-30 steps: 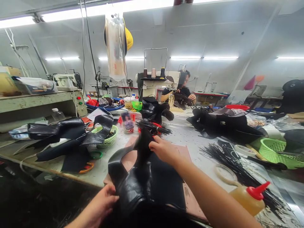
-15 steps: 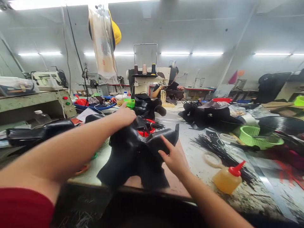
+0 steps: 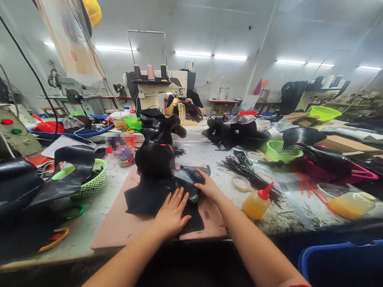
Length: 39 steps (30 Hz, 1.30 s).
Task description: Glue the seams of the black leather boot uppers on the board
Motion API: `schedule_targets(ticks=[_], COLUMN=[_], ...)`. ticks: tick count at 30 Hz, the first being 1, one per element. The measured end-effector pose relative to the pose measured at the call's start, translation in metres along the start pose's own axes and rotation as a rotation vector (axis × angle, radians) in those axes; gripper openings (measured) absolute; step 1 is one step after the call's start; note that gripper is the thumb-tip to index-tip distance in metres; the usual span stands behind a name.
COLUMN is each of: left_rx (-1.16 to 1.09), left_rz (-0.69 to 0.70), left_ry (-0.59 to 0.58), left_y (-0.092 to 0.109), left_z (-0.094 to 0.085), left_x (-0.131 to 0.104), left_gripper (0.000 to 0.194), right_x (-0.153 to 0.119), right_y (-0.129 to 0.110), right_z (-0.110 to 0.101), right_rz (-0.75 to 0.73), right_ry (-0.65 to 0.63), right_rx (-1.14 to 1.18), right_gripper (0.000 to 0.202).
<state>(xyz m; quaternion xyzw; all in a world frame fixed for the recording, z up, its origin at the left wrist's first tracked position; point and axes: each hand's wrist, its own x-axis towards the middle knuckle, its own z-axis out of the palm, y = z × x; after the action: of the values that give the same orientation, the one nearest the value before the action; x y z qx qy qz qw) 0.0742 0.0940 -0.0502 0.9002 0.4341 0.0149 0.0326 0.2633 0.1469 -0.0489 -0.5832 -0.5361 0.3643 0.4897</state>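
A black leather piece (image 3: 149,199), probably a shoe or boot upper, lies spread on a pink board (image 3: 110,231), with a folded part standing up at its far side. My left hand (image 3: 172,213) rests flat on its near part, fingers spread. My right hand (image 3: 209,186) touches the shiny right-hand fold, thumb and index finger apart; its other fingers are partly hidden. Right of this hand stand a glue bottle (image 3: 255,204) with a red nozzle and a tape roll (image 3: 241,183).
Black strips (image 3: 242,167) lie at the right, near a green basket (image 3: 283,151). At the left are another green basket (image 3: 92,185), black leather (image 3: 18,179) and orange-handled scissors (image 3: 55,241). A co-worker (image 3: 191,101) sits behind a sewing machine (image 3: 155,93). A blue bin (image 3: 338,259) stands lower right.
My left hand has come down from the raised far part of the leather to lie flat on its near part. The leather now lies lower on the board. The view has turned right.
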Motion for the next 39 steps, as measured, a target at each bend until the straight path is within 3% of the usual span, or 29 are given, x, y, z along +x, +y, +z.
schedule_targets(ticks=[4, 8, 11, 15, 19, 22, 25, 30, 33, 39], left_rx=[-0.110, -0.131, -0.028, 0.025, 0.024, -0.009, -0.049, -0.092, -0.104, -0.112], left_rz=[0.152, 0.170, 0.173, 0.090, 0.044, 0.014, -0.021, -0.048, -0.036, -0.061], left_ry=[-0.135, -0.162, -0.102, -0.049, 0.022, 0.058, 0.045, 0.030, 0.036, 0.047], left_y=[-0.019, -0.015, -0.001, 0.010, 0.005, -0.002, -0.008, -0.013, -0.014, -0.010], left_z=[-0.013, -0.030, -0.034, -0.026, -0.014, -0.005, 0.000, 0.000, -0.001, 0.004], left_x=[-0.017, -0.018, 0.002, 0.038, 0.057, 0.062, 0.066, 0.072, 0.073, 0.076], left_gripper=[0.055, 0.036, 0.026, 0.026, 0.035, 0.045, 0.048, 0.038, 0.036, 0.040], right_x=[0.012, 0.024, 0.042, 0.065, 0.073, 0.064, 0.040, -0.013, -0.035, -0.049], right_y=[0.011, 0.018, 0.014, -0.003, -0.015, -0.017, -0.017, -0.013, -0.004, 0.023], right_z=[-0.011, -0.013, -0.013, -0.012, -0.002, 0.006, -0.002, -0.057, -0.091, -0.113], right_rz=[0.108, 0.189, 0.171, 0.027, -0.104, -0.168, -0.204, -0.187, -0.138, -0.045], right_ry=[0.014, 0.013, -0.028, -0.119, -0.029, 0.058, 0.007, -0.184, -0.228, -0.215], right_rx=[0.148, 0.217, 0.192, 0.066, -0.233, -0.502, -0.750, -1.128, -1.300, -1.479], right_gripper=[0.063, 0.051, 0.043, 0.040, 0.057, 0.060, 0.040, 0.026, 0.024, 0.012])
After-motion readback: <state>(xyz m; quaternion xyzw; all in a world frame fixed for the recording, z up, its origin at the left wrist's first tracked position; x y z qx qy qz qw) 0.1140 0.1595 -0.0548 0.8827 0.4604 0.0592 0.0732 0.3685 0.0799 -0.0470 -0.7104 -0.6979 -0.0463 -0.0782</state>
